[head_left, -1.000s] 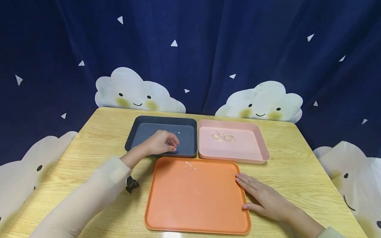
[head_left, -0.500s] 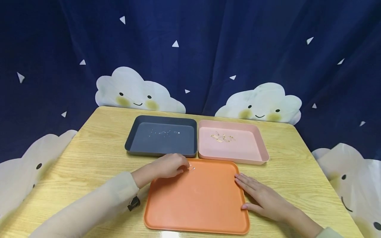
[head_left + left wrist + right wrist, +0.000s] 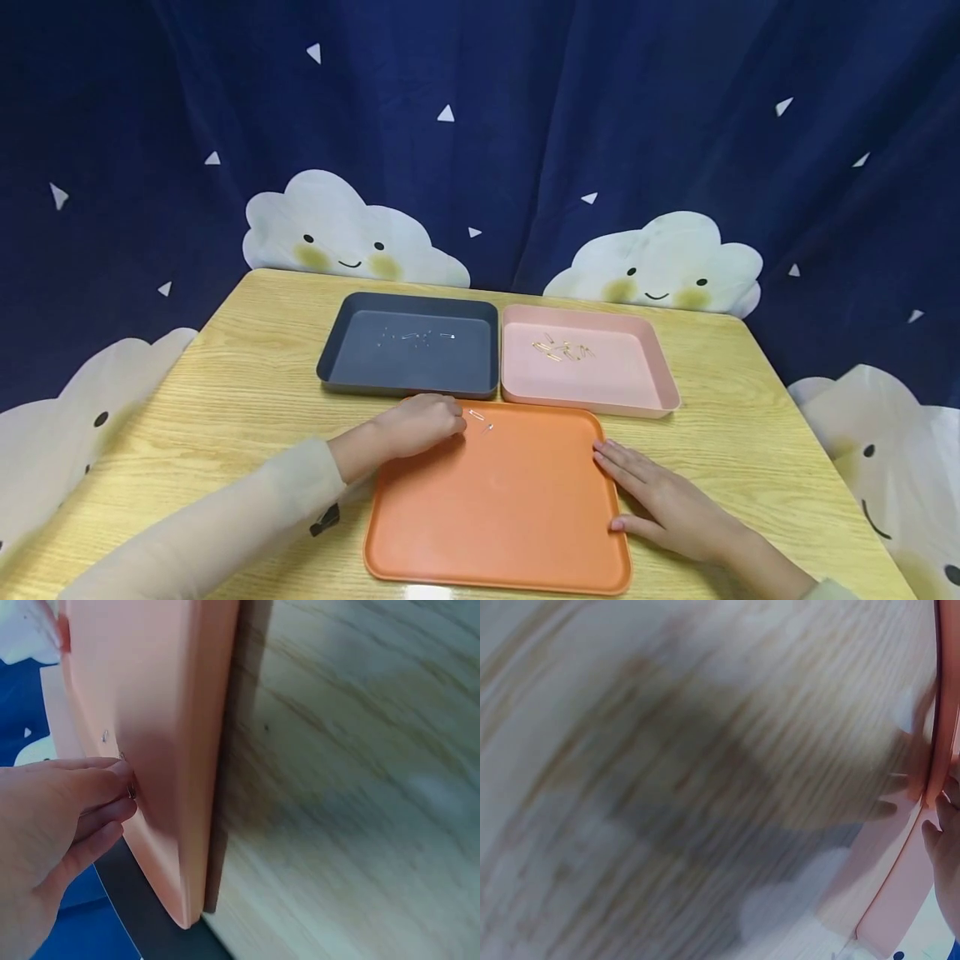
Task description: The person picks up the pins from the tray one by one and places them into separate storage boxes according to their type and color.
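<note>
My left hand (image 3: 422, 425) is over the far left part of the orange tray (image 3: 502, 508), its thumb and fingers pinching a small silver safety pin (image 3: 132, 792). Just right of those fingertips, two more silver safety pins lie on the tray, one nearer the far rim (image 3: 476, 414) and one a little closer to me (image 3: 488, 428). At the tray's right edge my right hand (image 3: 663, 504) rests with straight fingers on the rim, thumb lower down the same side. Only part of this hand shows in the right wrist view.
Behind the orange tray stands a dark grey tray (image 3: 352, 367) with several silver safety pins scattered in it. Beside it on the right, a pink tray (image 3: 622, 375) holds several gold safety pins. All sit on a wooden table (image 3: 247, 358) before a blue curtain (image 3: 510, 125).
My left hand has come back from above the dark grey tray to the orange tray and taken hold of one of its silver pins. The right hand stays at the rim.
</note>
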The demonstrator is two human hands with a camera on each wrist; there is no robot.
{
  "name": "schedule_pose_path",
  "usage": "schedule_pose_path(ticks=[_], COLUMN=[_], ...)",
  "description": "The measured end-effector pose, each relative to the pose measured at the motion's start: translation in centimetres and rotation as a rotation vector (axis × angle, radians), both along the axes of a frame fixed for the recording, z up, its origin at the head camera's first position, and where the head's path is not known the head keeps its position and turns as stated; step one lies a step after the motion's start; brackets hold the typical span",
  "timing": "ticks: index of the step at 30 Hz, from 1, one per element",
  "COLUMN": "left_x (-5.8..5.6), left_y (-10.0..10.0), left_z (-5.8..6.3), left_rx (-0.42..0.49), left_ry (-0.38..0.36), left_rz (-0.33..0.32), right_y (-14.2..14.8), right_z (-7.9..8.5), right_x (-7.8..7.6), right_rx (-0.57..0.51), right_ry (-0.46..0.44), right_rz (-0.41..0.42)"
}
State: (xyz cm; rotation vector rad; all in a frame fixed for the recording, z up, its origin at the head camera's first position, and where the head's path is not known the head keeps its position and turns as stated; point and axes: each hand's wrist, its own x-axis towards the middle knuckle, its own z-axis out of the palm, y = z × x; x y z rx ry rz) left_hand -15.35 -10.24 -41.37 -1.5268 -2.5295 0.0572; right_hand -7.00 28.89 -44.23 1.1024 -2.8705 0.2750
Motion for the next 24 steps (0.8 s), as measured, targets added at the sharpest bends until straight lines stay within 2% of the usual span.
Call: schedule_pose_path(ticks=[3,5,7,11,13,17,24], left_x=[-0.2,-0.4,-0.5,-0.6,-0.7,-0.7,-1.1], left_y=[-0.3,-0.4,-0.6,-0.8,-0.9,-1.1,-1.5], left_z=[-0.1,-0.2,-0.2,-0.3,-0.3,0.1,0.5], left_rx=[-0.002,0.020,0.070,0.238,0.320,0.451,0.603], left_ry=[0.012,-0.033,-0.123,-0.405,-0.510,-0.671,-0.971], left_rz=[-0.004,0.007,0.027,0.111,0.163,0.251,0.351], right_y=[0.0,0.0,-0.1,-0.1,0.0,0.0,0.0], right_z=[0.0,0.0,0.0,-0.1,-0.1,-0.1,-0.2], right_x=[0.1,0.1,0.1,0.0,0.0,-0.1,0.0], right_rx=[-0.002,-0.002,-0.003,-0.002,-0.002,-0.007,-0.003], right_ry=[-0.015,-0.022,-0.018,0.005,0.011,0.014,0.018], right_rz=[-0.016,-0.023,-0.021,-0.001,0.004,0.003,0.001])
